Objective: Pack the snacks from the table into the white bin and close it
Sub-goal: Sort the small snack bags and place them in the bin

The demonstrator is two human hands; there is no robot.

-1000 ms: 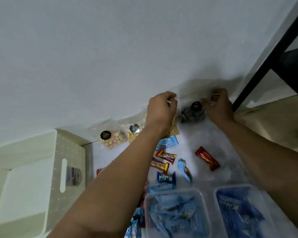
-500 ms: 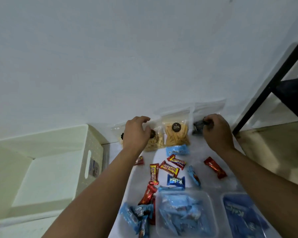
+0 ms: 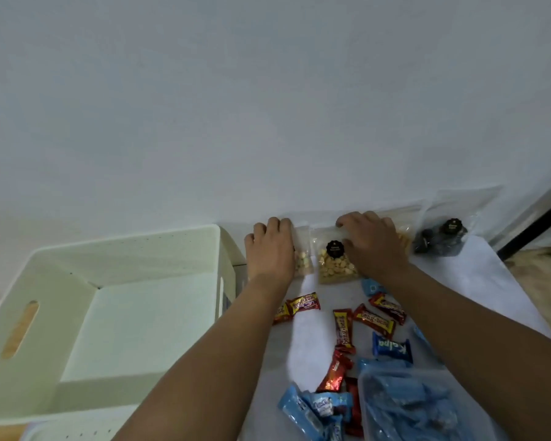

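- Along the wall at the table's (image 3: 306, 332) far edge: row of clear snack pouches, both hands on them.
- Left hand (image 3: 269, 249) palm-down over the pastel-candy pouch (image 3: 302, 249); fingers curled across its top edge at the wall. Pouch mostly hidden under the hand; real grip or just resting, can't tell.
- Right hand (image 3: 374, 246) over the top of the yellow-puff pouch (image 3: 334, 261), black round label showing just left of the fingers. Fingers bent down on the pouch's upper edge; closed pinch not visible, can't tell.
- Another yellowish pouch (image 3: 404, 238) peeks out just right of the right hand.
- Dark-snack pouch (image 3: 439, 238) further right, leaning on the wall, clear of both hands.
- White bin (image 3: 147, 249) left of the table, open, inside bare.
- Loose red bars (image 3: 342, 331) and blue wrappers (image 3: 392, 346) between the forearms; clear tub (image 3: 404, 405) of blue packs at bottom.
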